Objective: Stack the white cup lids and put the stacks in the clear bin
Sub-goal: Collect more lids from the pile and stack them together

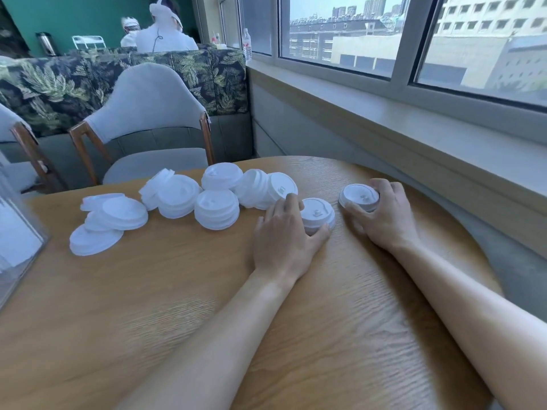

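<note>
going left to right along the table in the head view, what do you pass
clear bin → loose flat lids → upright lid stacks → left hand → lid it holds → lid in the right hand

I see a grey chair point(154, 119) behind the wooden tabletop point(148, 291), a leaf-print sofa point(74, 81) beyond that chair, and a water bottle point(247, 44) at the sofa's right end.

Two bare forearms, left hand point(282, 232), right hand point(381, 214), no sleeves, seemingly no rings or watch
</note>
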{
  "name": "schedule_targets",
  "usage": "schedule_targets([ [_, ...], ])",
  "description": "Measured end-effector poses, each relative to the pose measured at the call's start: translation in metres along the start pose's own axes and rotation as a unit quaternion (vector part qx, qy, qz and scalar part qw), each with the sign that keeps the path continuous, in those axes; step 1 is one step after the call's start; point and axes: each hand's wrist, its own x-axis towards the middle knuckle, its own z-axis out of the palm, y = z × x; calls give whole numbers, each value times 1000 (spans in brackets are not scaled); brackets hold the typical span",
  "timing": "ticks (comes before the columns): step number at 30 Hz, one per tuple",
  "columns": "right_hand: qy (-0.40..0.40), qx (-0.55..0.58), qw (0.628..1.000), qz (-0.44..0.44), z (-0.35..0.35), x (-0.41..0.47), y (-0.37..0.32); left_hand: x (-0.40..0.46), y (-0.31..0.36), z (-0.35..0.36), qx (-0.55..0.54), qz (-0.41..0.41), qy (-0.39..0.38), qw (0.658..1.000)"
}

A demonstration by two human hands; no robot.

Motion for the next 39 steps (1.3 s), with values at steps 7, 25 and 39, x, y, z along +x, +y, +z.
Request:
schedule_targets([
  [7,6,21,1000,3,-11,-45,-14,-29,-13,-25,-51,-23,5,998],
  [25,-99,-33,991,-88,7,-186,-106,-116,-117,-135,-96,-109,-23,989],
  [39,-172,-55,967,-177,51,-222,-178,-138,-176,-178,-45,-95,-38,994],
])
